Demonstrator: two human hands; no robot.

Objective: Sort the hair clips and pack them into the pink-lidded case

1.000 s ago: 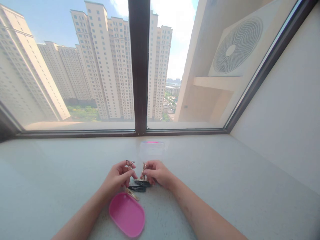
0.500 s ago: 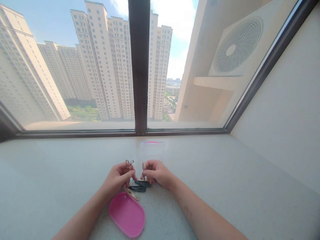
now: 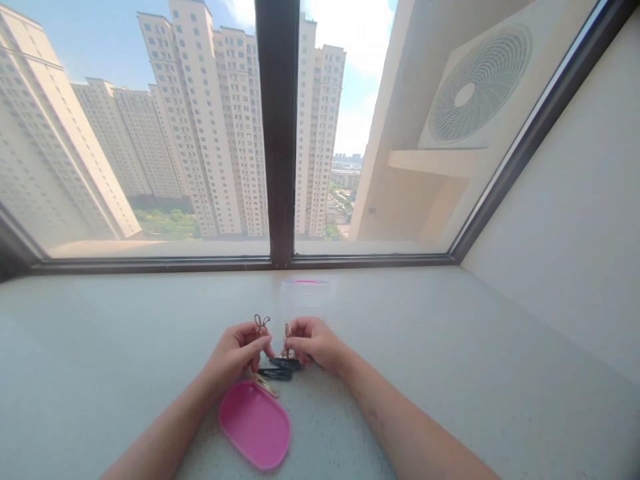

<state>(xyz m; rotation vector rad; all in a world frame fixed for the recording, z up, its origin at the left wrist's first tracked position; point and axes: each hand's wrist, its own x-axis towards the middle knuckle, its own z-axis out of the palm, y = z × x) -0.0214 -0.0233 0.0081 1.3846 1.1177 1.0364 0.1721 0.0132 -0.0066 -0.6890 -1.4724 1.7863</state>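
My left hand (image 3: 243, 348) pinches a small brown bow-shaped hair accessory (image 3: 261, 324), its thin loops sticking up above the fingertips. In my right hand (image 3: 316, 343), thumb and fingers are closed on a second brown bow-shaped hair accessory (image 3: 287, 332), held upright. The two bows are close together but apart. Just below the hands, black hair clips (image 3: 276, 374) lie on the pale surface. A beige hair clip (image 3: 266, 386) rests by the top edge of a pink lid-like tray (image 3: 255, 427), under my left hand.
A clear plastic container (image 3: 305, 293) with a pink line at its rim stands behind my hands, partly hidden by them. The pale speckled sill (image 3: 125, 333) runs up to a dark window frame (image 3: 281, 167). A white wall (image 3: 575, 253) closes the right side.
Both hands keep their grip on the bows and barely move. The whole view has shifted very slightly.
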